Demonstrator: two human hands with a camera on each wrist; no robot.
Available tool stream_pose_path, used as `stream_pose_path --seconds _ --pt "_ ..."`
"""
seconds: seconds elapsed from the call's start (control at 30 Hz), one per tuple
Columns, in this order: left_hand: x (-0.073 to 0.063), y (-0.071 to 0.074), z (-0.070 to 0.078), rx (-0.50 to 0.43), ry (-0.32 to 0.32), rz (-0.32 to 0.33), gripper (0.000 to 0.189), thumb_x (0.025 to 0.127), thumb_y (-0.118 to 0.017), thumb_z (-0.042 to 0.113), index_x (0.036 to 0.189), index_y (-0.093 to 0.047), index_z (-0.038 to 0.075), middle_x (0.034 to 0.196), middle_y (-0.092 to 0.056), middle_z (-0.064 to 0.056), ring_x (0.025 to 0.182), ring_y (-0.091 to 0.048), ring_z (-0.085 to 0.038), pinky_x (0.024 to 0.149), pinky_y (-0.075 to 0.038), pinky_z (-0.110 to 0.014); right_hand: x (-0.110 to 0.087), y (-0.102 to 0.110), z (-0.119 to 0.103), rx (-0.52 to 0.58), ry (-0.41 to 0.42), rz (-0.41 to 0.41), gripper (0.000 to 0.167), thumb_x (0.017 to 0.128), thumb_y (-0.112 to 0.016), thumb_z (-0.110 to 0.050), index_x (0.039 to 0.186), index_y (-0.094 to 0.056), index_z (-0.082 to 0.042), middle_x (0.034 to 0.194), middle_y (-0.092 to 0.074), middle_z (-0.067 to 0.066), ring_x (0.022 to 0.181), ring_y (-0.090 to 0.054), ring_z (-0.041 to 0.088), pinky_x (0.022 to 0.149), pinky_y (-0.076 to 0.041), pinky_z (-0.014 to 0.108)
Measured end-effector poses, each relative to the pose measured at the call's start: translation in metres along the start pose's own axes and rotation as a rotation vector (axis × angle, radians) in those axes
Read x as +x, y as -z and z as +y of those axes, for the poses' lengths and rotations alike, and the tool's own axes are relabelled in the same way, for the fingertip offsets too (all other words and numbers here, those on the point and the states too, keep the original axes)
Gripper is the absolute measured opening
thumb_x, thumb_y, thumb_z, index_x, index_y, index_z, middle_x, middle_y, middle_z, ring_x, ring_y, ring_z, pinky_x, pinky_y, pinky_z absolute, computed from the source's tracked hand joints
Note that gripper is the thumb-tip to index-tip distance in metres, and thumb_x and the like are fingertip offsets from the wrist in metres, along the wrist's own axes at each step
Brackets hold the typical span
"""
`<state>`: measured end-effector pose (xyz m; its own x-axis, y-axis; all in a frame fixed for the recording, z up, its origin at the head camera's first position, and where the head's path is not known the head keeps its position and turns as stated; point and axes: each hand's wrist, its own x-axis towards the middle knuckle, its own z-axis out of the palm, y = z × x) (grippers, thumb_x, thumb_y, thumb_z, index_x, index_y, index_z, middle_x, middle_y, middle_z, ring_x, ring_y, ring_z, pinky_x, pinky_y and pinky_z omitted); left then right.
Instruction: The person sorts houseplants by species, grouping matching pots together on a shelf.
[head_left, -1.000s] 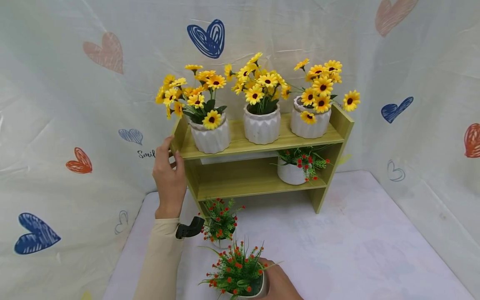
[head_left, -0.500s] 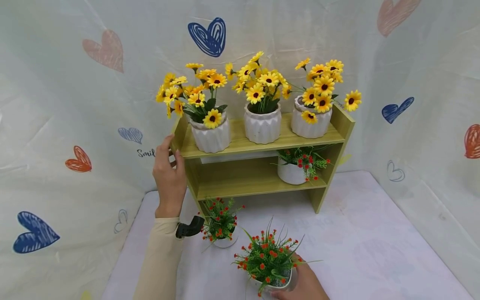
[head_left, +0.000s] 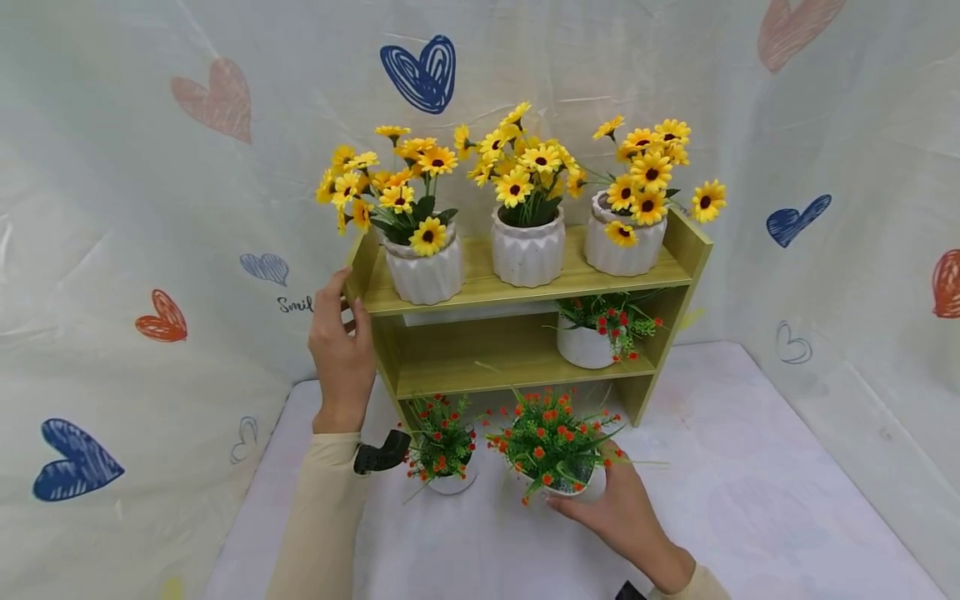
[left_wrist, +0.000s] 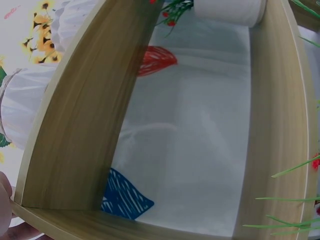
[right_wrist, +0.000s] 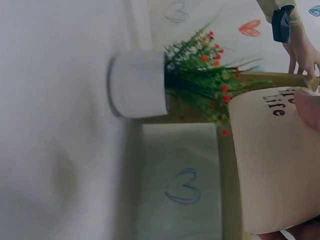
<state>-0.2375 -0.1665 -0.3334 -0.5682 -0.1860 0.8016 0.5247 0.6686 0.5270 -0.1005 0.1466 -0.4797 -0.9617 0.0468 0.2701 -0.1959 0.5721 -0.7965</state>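
Note:
My left hand (head_left: 341,358) grips the upper left side panel of a two-tier wooden shelf (head_left: 480,354), its thumb at the front edge. In my right hand (head_left: 630,512) is a potted plant (head_left: 551,437) with red flowers and green leaves, held above the table just in front of the shelf. Its white pot (right_wrist: 280,165) carries the printed word "Life", and the thumb presses its side in the right wrist view. A second red-flowered plant (head_left: 444,442) stands on the table by the shelf's left leg. Another red-flowered plant (head_left: 588,342) sits at the right end of the lower tier.
Along the top tier stand three white ribbed pots of yellow flowers: a left one (head_left: 425,271), a middle one (head_left: 528,250) and a right one (head_left: 624,246). A pale cloth covers the table (head_left: 750,500). Behind hangs a white curtain (head_left: 322,100) printed with hearts.
My right hand has carried the potted plant from the near edge forward and to the right, up close to the shelf's lower tier. The left hand has stayed on the shelf's side panel.

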Motion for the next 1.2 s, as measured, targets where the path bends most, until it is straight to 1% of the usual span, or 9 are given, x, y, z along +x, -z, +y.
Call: stream_pose_path --seconds 0.2,0.3,0.47,0.57,0.73,0.83,0.93,1.1,1.2 --pt "-0.001 0.000 0.000 -0.004 0.010 -0.001 0.038 0.109 -0.052 0.003 0.146 -0.057 0.002 0.119 -0.062 -0.027 0.102 -0.065 -0.041 0.080 -0.063 -0.058 0.032 -0.003 -0.010 -0.017 0.110 0.080 0.090 0.068 -0.101 -0.028 0.145 -0.060 -0.005 0.134 -0.070 0.012 0.125 -0.065 0.035 0.100 -0.054 0.059" --pt "0.000 -0.001 0.001 -0.001 0.008 0.001 0.038 0.109 -0.052 0.003 0.146 -0.057 0.002 0.118 -0.062 -0.027 0.102 -0.065 -0.041 0.079 -0.063 -0.058 0.047 -0.007 -0.017 -0.052 0.141 0.116 0.083 0.069 -0.101 -0.031 0.138 -0.064 -0.003 0.125 -0.073 0.013 0.118 -0.067 0.036 0.095 -0.056 0.059" --pt "-0.001 0.000 0.002 0.001 0.004 -0.004 0.037 0.109 -0.053 0.004 0.146 -0.057 0.001 0.118 -0.062 -0.028 0.103 -0.066 -0.042 0.080 -0.063 -0.059 0.068 -0.015 -0.025 -0.126 0.172 0.162 0.072 0.072 -0.098 -0.038 0.126 -0.068 0.000 0.109 -0.073 0.014 0.106 -0.066 0.038 0.095 -0.052 0.058" --pt "-0.001 0.000 0.002 -0.001 0.000 -0.004 0.037 0.109 -0.052 0.004 0.146 -0.057 0.001 0.118 -0.062 -0.028 0.105 -0.066 -0.043 0.080 -0.063 -0.060 0.078 -0.020 -0.030 -0.147 0.190 0.181 0.072 0.073 -0.097 -0.039 0.125 -0.068 0.002 0.105 -0.073 0.016 0.099 -0.066 0.038 0.091 -0.051 0.055" --pt "-0.001 0.000 0.001 0.002 -0.002 0.001 0.037 0.109 -0.053 0.004 0.145 -0.057 0.001 0.117 -0.062 -0.028 0.105 -0.066 -0.043 0.080 -0.063 -0.060 0.093 -0.026 -0.036 -0.192 0.216 0.190 0.087 0.075 -0.096 -0.041 0.140 -0.060 0.004 0.128 -0.069 0.023 0.115 -0.064 0.042 0.101 -0.049 0.059" --pt "-0.001 0.000 0.001 0.003 -0.002 0.000 0.037 0.109 -0.053 0.004 0.146 -0.057 0.001 0.116 -0.062 -0.028 0.105 -0.067 -0.043 0.080 -0.063 -0.060 0.100 -0.030 -0.037 -0.217 0.221 0.188 0.094 0.076 -0.095 -0.044 0.146 -0.056 0.004 0.135 -0.066 0.024 0.120 -0.064 0.042 0.105 -0.047 0.061" --pt "-0.001 -0.001 0.001 0.002 -0.003 -0.002 0.037 0.109 -0.053 0.004 0.145 -0.057 0.001 0.116 -0.062 -0.028 0.105 -0.066 -0.043 0.080 -0.063 -0.060 0.104 -0.033 -0.038 -0.242 0.218 0.195 0.096 0.078 -0.094 -0.048 0.146 -0.053 0.007 0.129 -0.067 0.025 0.115 -0.065 0.042 0.103 -0.049 0.059" --pt "-0.001 0.000 0.002 0.000 -0.012 -0.003 0.037 0.109 -0.053 0.004 0.145 -0.057 0.001 0.118 -0.062 -0.028 0.104 -0.066 -0.044 0.079 -0.063 -0.059 0.110 -0.038 -0.040 -0.282 0.227 0.213 0.092 0.081 -0.090 -0.051 0.138 -0.053 0.011 0.115 -0.067 0.025 0.107 -0.066 0.042 0.101 -0.051 0.058" --pt "0.000 0.000 0.002 0.003 -0.018 -0.004 0.037 0.109 -0.052 0.004 0.145 -0.057 0.000 0.119 -0.062 -0.028 0.104 -0.066 -0.044 0.079 -0.063 -0.059 0.114 -0.039 -0.043 -0.315 0.227 0.220 0.093 0.083 -0.088 -0.051 0.139 -0.050 0.012 0.121 -0.064 0.027 0.109 -0.065 0.044 0.101 -0.052 0.059"
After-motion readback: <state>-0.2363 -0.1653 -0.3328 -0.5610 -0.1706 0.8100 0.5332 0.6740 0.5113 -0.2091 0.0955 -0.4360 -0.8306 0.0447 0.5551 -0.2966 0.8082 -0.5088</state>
